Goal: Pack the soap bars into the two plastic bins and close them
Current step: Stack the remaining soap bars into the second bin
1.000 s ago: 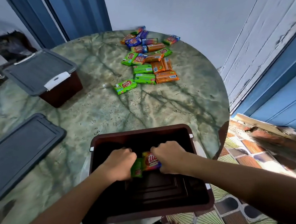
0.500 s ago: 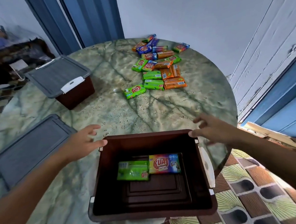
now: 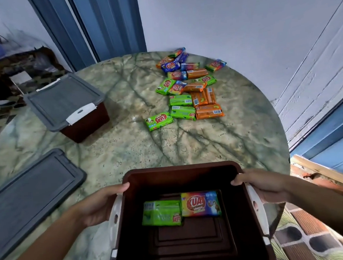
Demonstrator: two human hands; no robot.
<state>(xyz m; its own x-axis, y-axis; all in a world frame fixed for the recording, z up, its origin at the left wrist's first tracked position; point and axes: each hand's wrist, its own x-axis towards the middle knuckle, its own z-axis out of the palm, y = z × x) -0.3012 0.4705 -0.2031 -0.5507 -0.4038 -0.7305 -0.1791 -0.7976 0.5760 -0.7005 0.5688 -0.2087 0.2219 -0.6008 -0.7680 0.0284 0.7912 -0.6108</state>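
An open brown plastic bin sits at the near edge of the round marble table. Inside it lie a green soap bar and a multicoloured soap bar, side by side. My left hand grips the bin's left rim and white latch. My right hand grips the right rim. A pile of several green, orange and blue soap bars lies at the far side of the table. One green bar lies apart, nearest to me. A second brown bin, with its grey lid on, stands at the left.
A loose grey lid lies flat on the table at the near left. The table's right edge drops to a patterned tiled floor. Blue door frames and a white wall stand behind the table. Clutter fills the far left corner.
My hands let go of the two soap bars in the bin, came up and out, and now hold the bin's left and right rims.
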